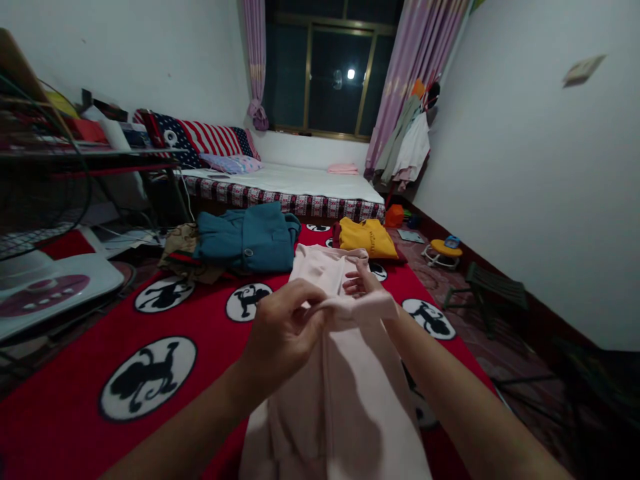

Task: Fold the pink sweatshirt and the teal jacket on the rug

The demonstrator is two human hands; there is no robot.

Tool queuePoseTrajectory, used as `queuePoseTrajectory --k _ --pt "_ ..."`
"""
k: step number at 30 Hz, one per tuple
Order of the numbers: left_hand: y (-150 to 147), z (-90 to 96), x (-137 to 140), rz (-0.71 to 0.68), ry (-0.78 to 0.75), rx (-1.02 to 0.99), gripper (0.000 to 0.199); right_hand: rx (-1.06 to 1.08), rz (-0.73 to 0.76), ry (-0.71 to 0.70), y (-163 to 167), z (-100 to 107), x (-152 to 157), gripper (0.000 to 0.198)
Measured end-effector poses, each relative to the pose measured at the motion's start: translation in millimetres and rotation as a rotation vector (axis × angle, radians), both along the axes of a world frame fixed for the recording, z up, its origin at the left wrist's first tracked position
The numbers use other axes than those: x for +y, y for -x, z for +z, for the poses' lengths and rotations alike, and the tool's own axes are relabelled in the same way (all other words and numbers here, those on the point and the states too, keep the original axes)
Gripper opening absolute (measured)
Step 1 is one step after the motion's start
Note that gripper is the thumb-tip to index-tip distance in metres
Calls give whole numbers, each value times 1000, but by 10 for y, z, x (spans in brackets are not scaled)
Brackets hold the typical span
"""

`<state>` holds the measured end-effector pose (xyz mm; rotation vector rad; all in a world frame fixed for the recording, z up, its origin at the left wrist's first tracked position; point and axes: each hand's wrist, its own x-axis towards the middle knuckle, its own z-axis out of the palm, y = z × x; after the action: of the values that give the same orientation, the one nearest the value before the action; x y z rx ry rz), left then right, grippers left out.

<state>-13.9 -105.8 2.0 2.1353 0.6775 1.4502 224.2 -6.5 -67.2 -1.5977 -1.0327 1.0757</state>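
Note:
A pale pink garment lies lengthwise in front of me, partly folded; its exact kind cannot be made out. With thumb and fingers, my left hand pinches a raised edge of the cloth near the middle. My right hand reaches under that lifted edge, which drapes over the wrist. Its fingers are apart and slightly bent, close to the far part of the garment, gripping nothing that I can see. Beneath the garment is a red blanket with white circles and black monkey figures.
Beyond the garment lie a folded teal coat at left and a folded yellow top at right. A bed stands below the window. A cluttered desk is at left; a yellow stool and a folding stool are at right.

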Motion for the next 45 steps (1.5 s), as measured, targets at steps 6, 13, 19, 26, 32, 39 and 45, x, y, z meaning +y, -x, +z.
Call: queuePoseTrajectory --k 6,13,19,26,32,39,45 --pt "215 -206 -157 100 -194 216 37 11 45 49 133 -31 -380 45" --pt "169 -39 -191 105 420 -581 45 377 178 23 424 136 -673 45" --pt "115 -27 -830 -475 411 111 39 648 273 52 543 182 -844 25" --pt "380 112 -440 -174 -65 415 40 508 163 53 404 -27 -922 35" --pt "690 -423 154 -24 -5 786 86 304 148 33 439 -58 -993 44" --pt "702 -524 373 98 292 576 26 269 179 8 579 -46 -917 32" --pt "488 180 364 -44 495 213 52 485 153 41 510 13 -855 47"
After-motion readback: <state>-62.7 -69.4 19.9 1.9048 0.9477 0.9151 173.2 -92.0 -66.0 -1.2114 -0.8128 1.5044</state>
